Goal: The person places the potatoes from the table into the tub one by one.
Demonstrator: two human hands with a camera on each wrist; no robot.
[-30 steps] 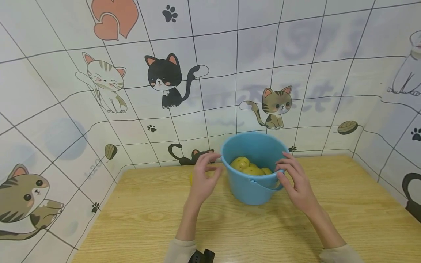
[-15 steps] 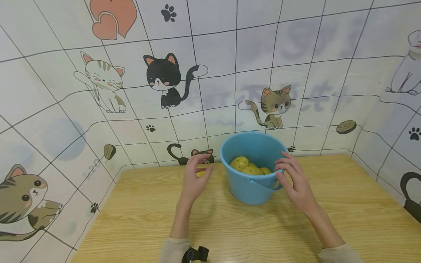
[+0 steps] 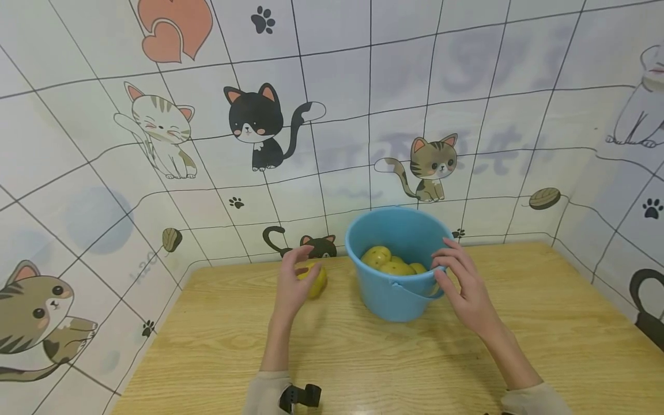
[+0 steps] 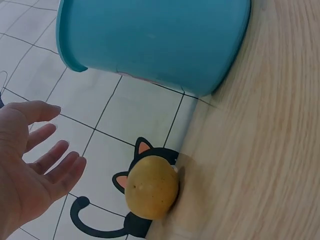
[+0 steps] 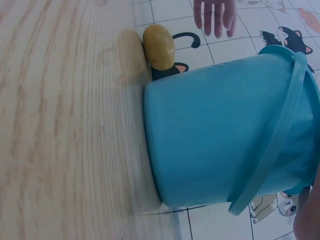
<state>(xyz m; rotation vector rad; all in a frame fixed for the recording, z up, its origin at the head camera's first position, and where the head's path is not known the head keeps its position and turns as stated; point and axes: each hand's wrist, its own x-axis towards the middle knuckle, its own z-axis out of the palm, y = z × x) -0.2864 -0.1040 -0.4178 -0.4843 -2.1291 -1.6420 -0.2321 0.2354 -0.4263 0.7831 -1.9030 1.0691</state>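
A light-blue bucket (image 3: 396,297) stands upright on the wooden table with several yellow potatoes (image 3: 394,267) inside. My right hand (image 3: 469,294) holds its rim at the right, thumb outside and fingertips over the edge. The bucket's handle (image 5: 274,145) hangs down its side in the right wrist view. Left of the bucket, a single potato (image 4: 151,187) lies on the table near the wall. In the head view my left hand (image 3: 293,288) partly covers that potato. The left wrist view shows this hand apart from it, fingers loosely bent and nothing in them.
Behind the table (image 3: 207,328) rises a wall (image 3: 342,190) covered with a cat-and-grid print, and the bucket stands close to it. Side walls with the same print flank the table. A black strap (image 3: 301,396) circles the left wrist.
My left hand has moved left, away from the bucket's rim, to the lone potato, which shows more now. My right hand stays at the rim, and the bucket has not moved on the table.
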